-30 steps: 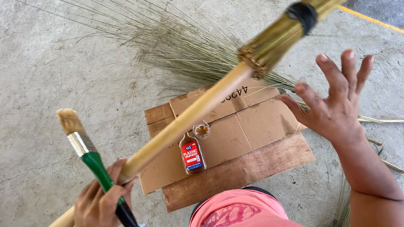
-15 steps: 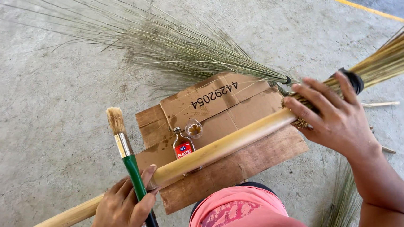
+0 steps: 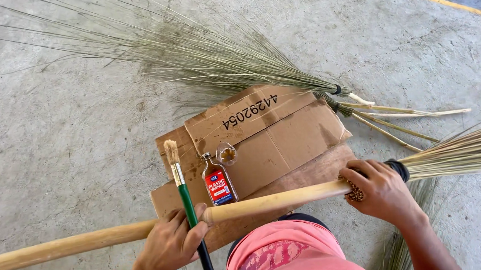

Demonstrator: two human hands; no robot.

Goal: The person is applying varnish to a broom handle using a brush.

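Pale wooden broom handle (image 3: 145, 229), smooth and matt, lay across flattened brown cardboard (image 3: 269, 144), which looked dull, creased and stained. On cardboard: small clear glass bottle (image 3: 218, 181), glossy, with red paper label. Left hand (image 3: 172, 244) gripped paintbrush (image 3: 188, 212): glossy green handle, shiny metal ferrule, pale frayed bristles. Right hand (image 3: 382, 190) clasped handle beside dry straw-coloured broom fibres (image 3: 461, 150) and black binding. Beyond cardboard, loose bundle of thin dry grass stalks (image 3: 189, 54). Beneath cardboard, grey concrete floor (image 3: 55, 142), rough and mottled.
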